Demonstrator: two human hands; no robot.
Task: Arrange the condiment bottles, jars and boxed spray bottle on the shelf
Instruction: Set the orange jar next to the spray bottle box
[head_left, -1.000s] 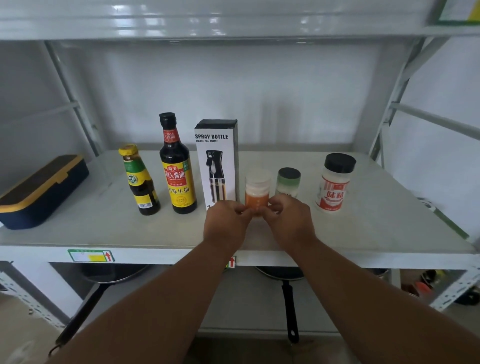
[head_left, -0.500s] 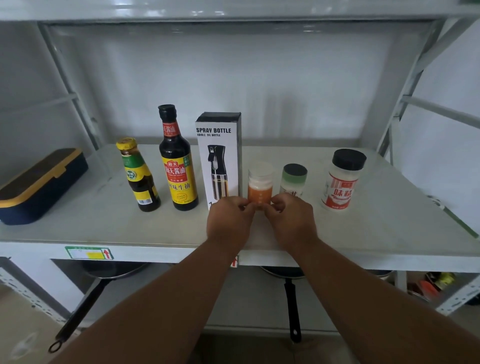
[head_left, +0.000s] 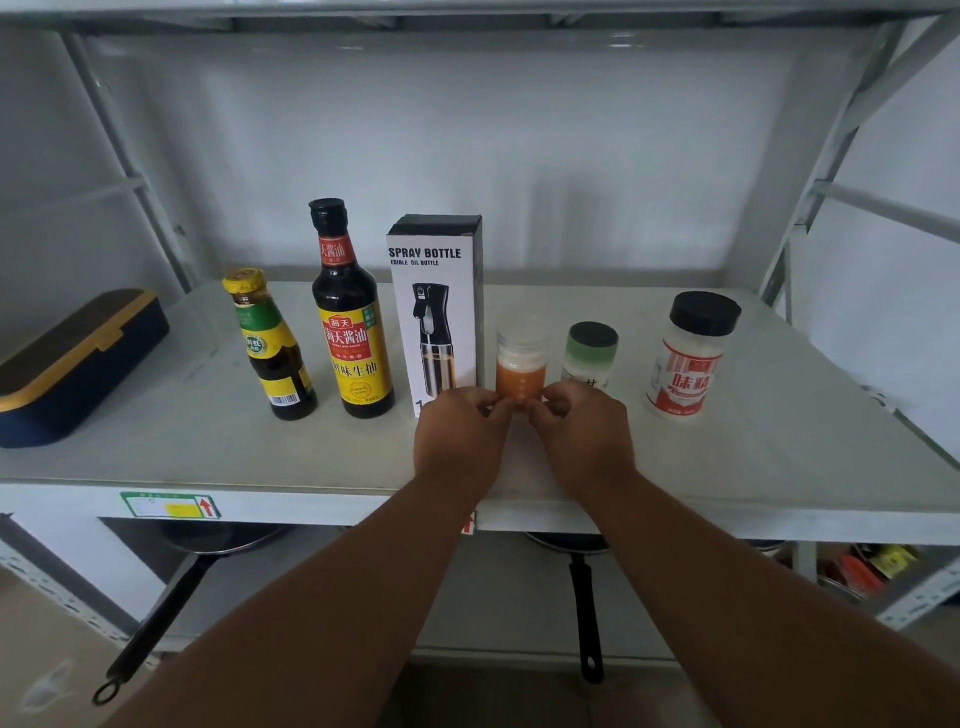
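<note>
On the white shelf (head_left: 779, 457) stand, from left to right, a small yellow-capped bottle (head_left: 270, 348), a tall dark soy sauce bottle (head_left: 350, 317), a white spray bottle box (head_left: 435, 306), a small orange-filled jar (head_left: 521, 361), a green-banded jar (head_left: 590, 353) and a black-lidded white jar (head_left: 691, 356). My left hand (head_left: 460, 436) and my right hand (head_left: 584, 436) pinch the base of the orange-filled jar from either side. The jar stands upright on the shelf, close beside the box.
A dark blue case with yellow trim (head_left: 72, 364) lies at the shelf's left end. Diagonal metal braces (head_left: 810, 202) frame both sides. Two frying pans (head_left: 208, 551) with long handles sit on the shelf below.
The jar and both hands have kept their place beside the box; my view has shifted slightly, so the row sits a little higher in frame.
</note>
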